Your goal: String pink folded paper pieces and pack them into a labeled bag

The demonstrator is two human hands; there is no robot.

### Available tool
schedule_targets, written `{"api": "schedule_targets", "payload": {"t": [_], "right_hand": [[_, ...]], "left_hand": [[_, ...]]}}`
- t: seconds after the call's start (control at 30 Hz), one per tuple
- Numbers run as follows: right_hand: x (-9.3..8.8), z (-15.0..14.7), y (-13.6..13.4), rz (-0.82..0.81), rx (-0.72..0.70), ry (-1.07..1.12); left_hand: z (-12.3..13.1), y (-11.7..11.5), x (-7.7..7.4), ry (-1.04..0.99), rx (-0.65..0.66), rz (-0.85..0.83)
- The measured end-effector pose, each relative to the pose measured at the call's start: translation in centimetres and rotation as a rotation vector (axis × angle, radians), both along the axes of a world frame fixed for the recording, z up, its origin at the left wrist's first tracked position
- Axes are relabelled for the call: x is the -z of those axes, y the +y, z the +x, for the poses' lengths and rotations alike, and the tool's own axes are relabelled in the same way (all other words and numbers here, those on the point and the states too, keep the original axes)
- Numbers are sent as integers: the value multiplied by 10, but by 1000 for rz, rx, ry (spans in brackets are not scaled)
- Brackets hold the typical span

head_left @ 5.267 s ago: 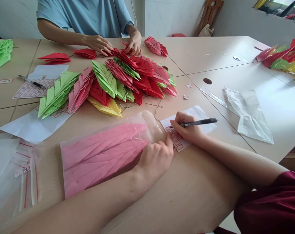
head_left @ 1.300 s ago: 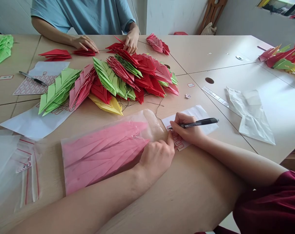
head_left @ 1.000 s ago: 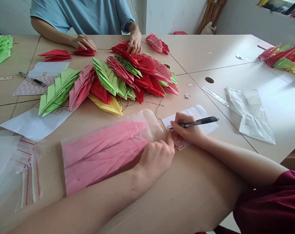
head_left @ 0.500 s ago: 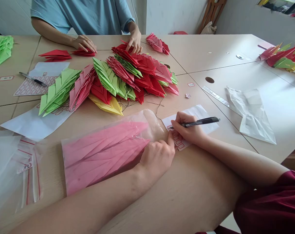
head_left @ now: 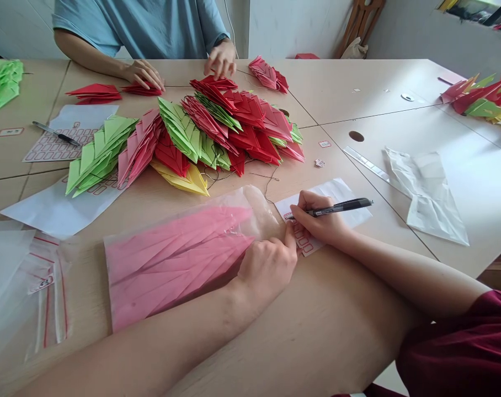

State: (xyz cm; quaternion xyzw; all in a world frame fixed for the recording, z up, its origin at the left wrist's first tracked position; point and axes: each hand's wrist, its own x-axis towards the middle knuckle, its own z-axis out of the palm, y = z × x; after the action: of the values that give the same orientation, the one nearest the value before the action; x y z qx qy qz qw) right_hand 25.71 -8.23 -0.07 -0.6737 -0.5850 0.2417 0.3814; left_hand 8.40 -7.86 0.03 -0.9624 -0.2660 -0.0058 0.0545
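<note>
A black pen (head_left: 345,205) is gripped in my right hand (head_left: 319,218), its tip at the printed red boxes of a white label sheet (head_left: 345,193). My left hand (head_left: 269,264) has its fingers curled, with the index finger pressing the sheet's left edge; whether the other fingers hold anything is hidden. Beside that hand lies a clear plastic bag (head_left: 171,259) with pink folded paper inside. Beyond the bag, red, green, pink and yellow folded paper pieces (head_left: 188,129) are heaped.
A person in a blue shirt (head_left: 151,27) sits opposite, hands near red folded paper. Empty clear bags (head_left: 10,298) lie at the left, a white plastic bag (head_left: 432,193) at the right. A second pen (head_left: 58,134) rests on another label sheet (head_left: 43,151).
The other person's hand above the red paper has lifted and drawn back toward the body. My hands and the pen have barely moved.
</note>
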Motion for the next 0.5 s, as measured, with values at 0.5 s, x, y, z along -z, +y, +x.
{"api": "schedule_targets", "payload": {"t": [0.5], "right_hand": [[5,5,1,5,12,24]], "left_hand": [[0,0,1,-4,1,9]]}}
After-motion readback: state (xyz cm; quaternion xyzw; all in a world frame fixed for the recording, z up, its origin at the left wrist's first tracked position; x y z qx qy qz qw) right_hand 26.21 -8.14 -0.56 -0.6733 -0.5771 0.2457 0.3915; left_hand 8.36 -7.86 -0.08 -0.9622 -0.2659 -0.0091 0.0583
